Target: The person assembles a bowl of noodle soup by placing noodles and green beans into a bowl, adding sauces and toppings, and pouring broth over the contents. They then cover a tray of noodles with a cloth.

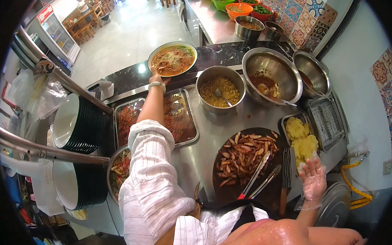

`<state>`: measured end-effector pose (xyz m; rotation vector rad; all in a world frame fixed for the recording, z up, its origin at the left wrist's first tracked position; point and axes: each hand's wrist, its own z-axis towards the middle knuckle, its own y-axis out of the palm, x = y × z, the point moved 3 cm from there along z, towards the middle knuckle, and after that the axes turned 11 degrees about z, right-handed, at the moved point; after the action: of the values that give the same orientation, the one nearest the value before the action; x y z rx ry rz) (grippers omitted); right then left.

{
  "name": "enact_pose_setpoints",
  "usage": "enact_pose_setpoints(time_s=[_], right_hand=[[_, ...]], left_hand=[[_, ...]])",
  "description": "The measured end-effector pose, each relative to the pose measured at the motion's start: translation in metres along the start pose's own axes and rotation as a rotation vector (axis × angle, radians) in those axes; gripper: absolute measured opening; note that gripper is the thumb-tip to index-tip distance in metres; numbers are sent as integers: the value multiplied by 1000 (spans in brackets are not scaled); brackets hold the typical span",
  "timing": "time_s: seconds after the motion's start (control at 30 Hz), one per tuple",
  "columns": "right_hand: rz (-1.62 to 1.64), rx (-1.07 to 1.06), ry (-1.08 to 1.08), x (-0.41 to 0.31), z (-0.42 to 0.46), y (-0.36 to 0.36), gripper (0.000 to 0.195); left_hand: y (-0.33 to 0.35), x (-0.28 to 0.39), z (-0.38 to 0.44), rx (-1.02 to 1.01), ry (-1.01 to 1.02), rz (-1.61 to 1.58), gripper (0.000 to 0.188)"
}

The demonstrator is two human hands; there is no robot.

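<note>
My left hand (157,77) reaches far forward and grips the near rim of a bowl of noodle soup (173,59) topped with sliced meat and greens. The bowl is over the dark stone ledge (217,54); whether it rests there I cannot tell. At the right, my right hand (313,179), in a clear plastic glove, is raised with its fingers up and holds nothing. It is beside the yellow food slices (303,144) in a metal tray. Sliced cooked meat (246,153) lies on a round dark board, with metal tongs (257,174) and a wooden-handled knife (285,177).
Steel trays of red chopped food (180,131) lie under my left forearm. Ahead are a steel pot of yellow crumbs (211,89) and a large steel bowl (272,61). Stacked bowls (66,123) and metal rails (53,151) stand left. Colourful bowls (240,9) line the far counter.
</note>
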<state>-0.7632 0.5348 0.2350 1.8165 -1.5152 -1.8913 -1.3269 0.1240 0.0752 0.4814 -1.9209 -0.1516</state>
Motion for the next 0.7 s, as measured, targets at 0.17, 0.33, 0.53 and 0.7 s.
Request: enact_pose_setpoints(time_s=[0.17, 0.33, 0.53, 0.7], right_hand=[[111, -135, 124, 13, -17, -9, 52], [26, -403, 308, 46, -17, 9, 66], [-359, -545, 212, 70, -46, 36, 57], [-405, -765, 342, 81, -86, 41, 47]], left_hand=[[-15, 40, -53, 188, -87, 325, 72], [-40, 128, -171, 22, 110, 430, 66], [-74, 162, -453, -274, 441, 571, 45], [-146, 84, -671, -333, 657, 597, 38]])
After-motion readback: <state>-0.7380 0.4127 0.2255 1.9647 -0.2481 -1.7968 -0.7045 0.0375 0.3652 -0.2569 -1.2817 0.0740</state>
